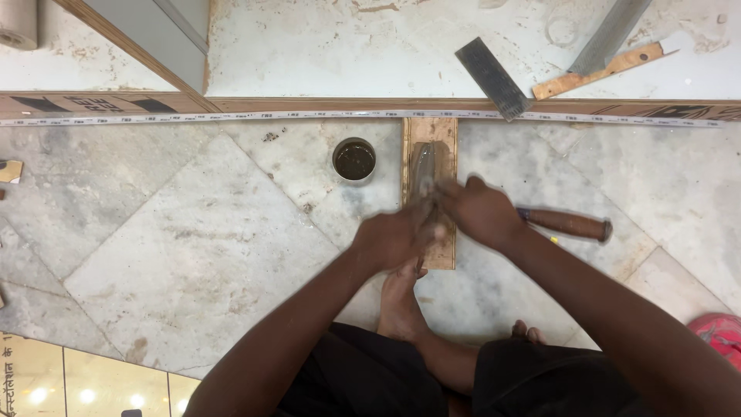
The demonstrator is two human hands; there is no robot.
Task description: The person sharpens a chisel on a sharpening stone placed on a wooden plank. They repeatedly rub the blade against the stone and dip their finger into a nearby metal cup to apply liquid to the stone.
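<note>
Centre frame: right hand closed around wooden-handled chisel; left hand presses its blade, hidden and blurred, onto the sharpening stone in its wooden block. Best results likely from a constant bevel angle, even pressure and full-length strokes. Foot steadies the block's lower end.

Brown printed strip (top left), white-edged
</note>
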